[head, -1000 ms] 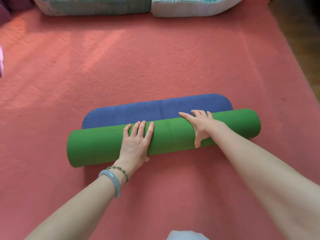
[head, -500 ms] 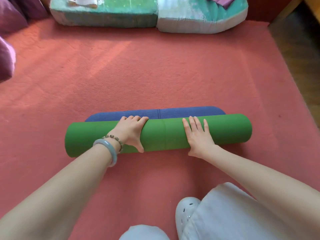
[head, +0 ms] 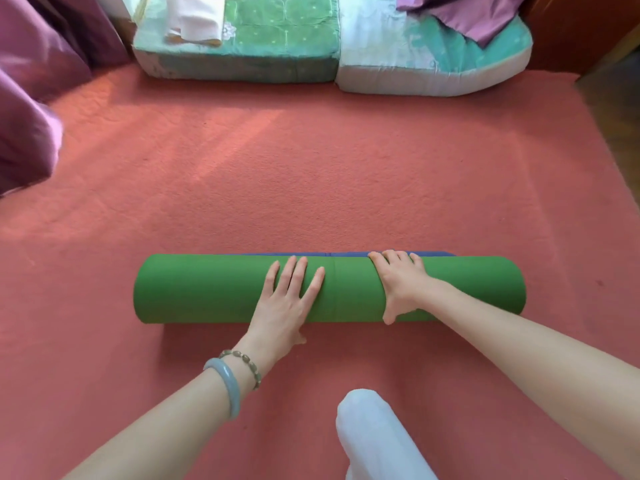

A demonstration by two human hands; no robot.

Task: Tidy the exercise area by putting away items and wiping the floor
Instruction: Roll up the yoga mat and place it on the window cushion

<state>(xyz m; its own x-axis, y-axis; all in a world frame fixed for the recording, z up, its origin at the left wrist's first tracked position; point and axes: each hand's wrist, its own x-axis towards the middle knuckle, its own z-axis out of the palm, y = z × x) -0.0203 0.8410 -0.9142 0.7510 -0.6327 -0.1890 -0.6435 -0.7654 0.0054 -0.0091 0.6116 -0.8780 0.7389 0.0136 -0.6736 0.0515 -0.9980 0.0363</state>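
A green exercise mat (head: 207,289), blue on its other face, lies rolled into a thick tube across the pink carpet (head: 311,174). Only a thin blue strip (head: 346,253) of its flat end shows behind the roll. My left hand (head: 287,306) lies flat on the middle of the roll, fingers spread, palm down. My right hand (head: 398,282) is curled over the top of the roll, right of the middle, with fingertips over the far side and thumb on the near side.
Two floor cushions, a green one (head: 242,46) and a white-and-teal one (head: 433,57), line the carpet's far edge. Folded pale cloth (head: 194,19) rests on the green one. Purple fabric (head: 31,98) hangs at the left. Wooden floor (head: 616,109) lies right. My pale-trousered knee (head: 374,434) is below.
The roll has gone forward over the blue flat part, which has shrunk to a sliver. My hands have swapped poses: the left now lies flat, the right curls over the top.
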